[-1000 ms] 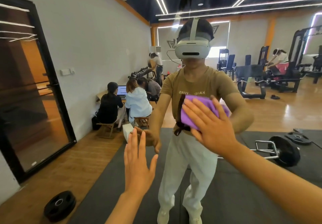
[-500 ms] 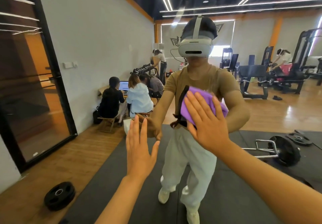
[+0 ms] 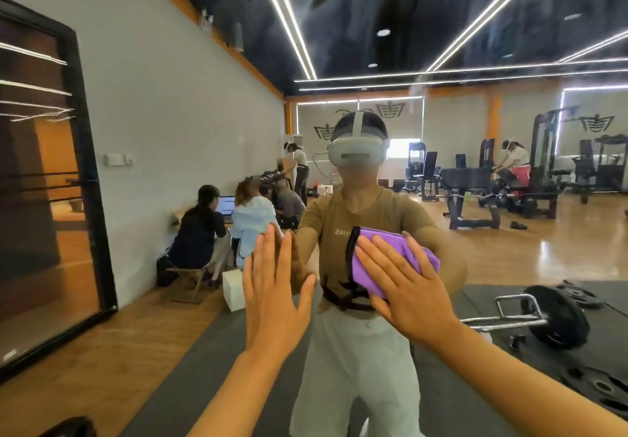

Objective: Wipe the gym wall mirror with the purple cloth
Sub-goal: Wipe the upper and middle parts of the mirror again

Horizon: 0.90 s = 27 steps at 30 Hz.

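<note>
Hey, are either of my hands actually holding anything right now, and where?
Neither grips anything. The right hand presses the purple cloth flat against the mirror, palm on its lower half. The left hand lies flat and bare.

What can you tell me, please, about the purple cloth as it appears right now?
The purple cloth looks like soft microfibre, folded into a thick pad with layered edges showing along its top. The right hand presses it flat against the wall mirror with straight, spread fingers, covering its lower right part. It sits at about chest height of the reflected person. The left hand is apart from it, to its left.
</note>
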Motion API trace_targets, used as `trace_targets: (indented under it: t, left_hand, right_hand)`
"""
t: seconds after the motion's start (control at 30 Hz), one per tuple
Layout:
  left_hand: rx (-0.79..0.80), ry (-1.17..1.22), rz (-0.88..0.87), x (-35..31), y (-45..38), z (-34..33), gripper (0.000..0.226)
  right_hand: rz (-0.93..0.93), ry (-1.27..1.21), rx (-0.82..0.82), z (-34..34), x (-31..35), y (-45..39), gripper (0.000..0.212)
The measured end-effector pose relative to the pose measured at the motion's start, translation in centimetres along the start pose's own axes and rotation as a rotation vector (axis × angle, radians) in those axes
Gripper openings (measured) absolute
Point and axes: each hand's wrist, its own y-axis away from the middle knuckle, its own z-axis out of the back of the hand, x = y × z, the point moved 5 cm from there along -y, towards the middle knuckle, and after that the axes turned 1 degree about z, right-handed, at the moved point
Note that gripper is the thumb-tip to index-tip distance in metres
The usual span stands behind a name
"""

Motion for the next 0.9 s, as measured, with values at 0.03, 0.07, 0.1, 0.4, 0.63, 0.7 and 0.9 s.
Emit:
trace_targets:
  t: [0.03, 0.07, 0.1, 0.4, 0.63, 0.7, 0.9]
  left_hand:
    - [-0.002, 0.01, -0.01, 0.1, 0.0, 0.0, 0.075]
    - [-0.011, 0.025, -0.022, 0.2, 0.0, -0.1, 0.075]
    - [-0.013, 0.029, -0.028, 0.2, -0.1, -0.2, 0.075]
    - [-0.108, -0.087, -0.109, 1.6, -0.3, -0.9, 0.08]
    - [-0.191, -0.087, -0.153, 1.9, -0.6, -1.5, 0.084]
    - [-0.2, -0.081, -0.162, 1.8, -0.7, -1.5, 0.086]
    - [-0.249, -0.061, -0.191, 2.1, -0.7, -1.5, 0.086]
  right_hand:
    - [-0.009, -0.007, -0.015, 0.2, -0.4, -0.6, 0.065]
    - [-0.031, -0.004, -0.044, 0.4, -0.9, -1.4, 0.065]
    - [-0.068, 0.001, -0.077, 0.7, -1.5, -2.5, 0.064]
    - [-0.341, -0.008, -0.198, 3.2, -7.2, -14.5, 0.065]
    - [-0.426, -0.038, -0.287, 2.9, -6.8, -13.6, 0.064]
    - [-0.379, -0.056, -0.3, 2.3, -5.0, -11.1, 0.064]
    - [-0.12, -0.041, -0.222, -0.4, 0.9, -1.7, 0.06]
